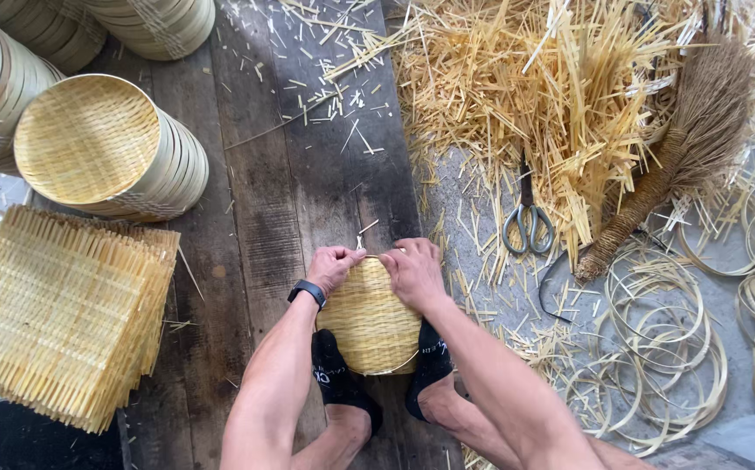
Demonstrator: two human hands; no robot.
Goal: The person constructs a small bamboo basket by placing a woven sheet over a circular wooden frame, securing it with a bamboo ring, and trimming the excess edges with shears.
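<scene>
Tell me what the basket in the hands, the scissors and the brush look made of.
Basket: woven pale bamboo-like strips, matte, weave visible. Scissors: dark metal blades; grey handles, probably plastic. Brush: brown plant fibre, handle wrapped in cord, rough. Left hand and right hand grip the basket's rim.

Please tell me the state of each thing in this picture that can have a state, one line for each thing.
Round woven basket: on edge, braced between both feet, rim unfinished.
Left hand: fingers pinched on a thin strip at the basket's top edge.
Right hand: pressed on the basket's top edge.
Scissors: lying closed.
Brush: lying flat.
Finished baskets: stacked, on their side.
Square woven mats: piled flat.
</scene>
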